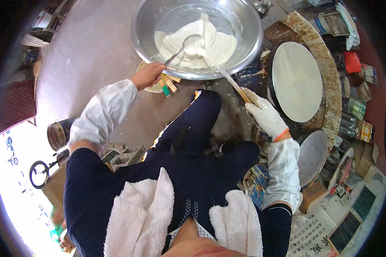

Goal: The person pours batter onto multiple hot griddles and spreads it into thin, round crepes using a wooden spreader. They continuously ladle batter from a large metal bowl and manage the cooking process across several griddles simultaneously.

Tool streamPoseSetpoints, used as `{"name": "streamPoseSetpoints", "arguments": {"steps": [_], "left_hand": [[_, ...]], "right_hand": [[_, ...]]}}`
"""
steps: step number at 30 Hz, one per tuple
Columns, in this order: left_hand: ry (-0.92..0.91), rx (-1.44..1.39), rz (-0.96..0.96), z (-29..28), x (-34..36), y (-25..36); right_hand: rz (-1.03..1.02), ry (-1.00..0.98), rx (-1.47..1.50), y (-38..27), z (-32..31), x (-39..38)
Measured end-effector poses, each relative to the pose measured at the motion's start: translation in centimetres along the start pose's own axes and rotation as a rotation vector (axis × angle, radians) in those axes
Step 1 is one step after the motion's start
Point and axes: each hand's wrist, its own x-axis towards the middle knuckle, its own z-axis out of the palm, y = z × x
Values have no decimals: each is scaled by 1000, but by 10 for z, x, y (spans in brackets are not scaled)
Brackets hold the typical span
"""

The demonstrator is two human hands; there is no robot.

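Note:
A wide metal basin [138,40] in front of me holds thick, pale batter [221,45]. My bare left hand [148,76] is closed round the handle of a metal ladle [174,56], whose bowl lies in the batter. On my right hand [263,112] is a white glove; its fingers wrap the wooden handle of a long, narrow spatula [233,83]. The spatula's pale tip reaches over the basin's near rim. Right of that hand, a round griddle [297,81] carries an even, pale layer across its top.
Below my left hand stands a pale bucket [143,66] with wooden sticks [169,82], one green-ended. A second round plate [313,157] sits at my right, within a crusted curved surround [330,85]. Boxes and packages crowd the far right. A dark tub [59,133] stands left; another person [58,227] appears lower left.

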Motion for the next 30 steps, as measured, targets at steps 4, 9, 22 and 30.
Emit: {"name": "streamPoseSetpoints", "arguments": {"steps": [4,9,22,30], "left_hand": [[409,1006,568,-20,83,-45],[375,1269,315,-46,125,-9],[-419,226,-360,-63,132,1],[-265,-217,-539,-29,116,-11]], "right_hand": [[-71,-130,-303,-9,-16,25],[58,-270,-482,-71,-43,52],[405,-258,-335,-41,-42,130],[641,-254,407,-38,-35,101]]}}
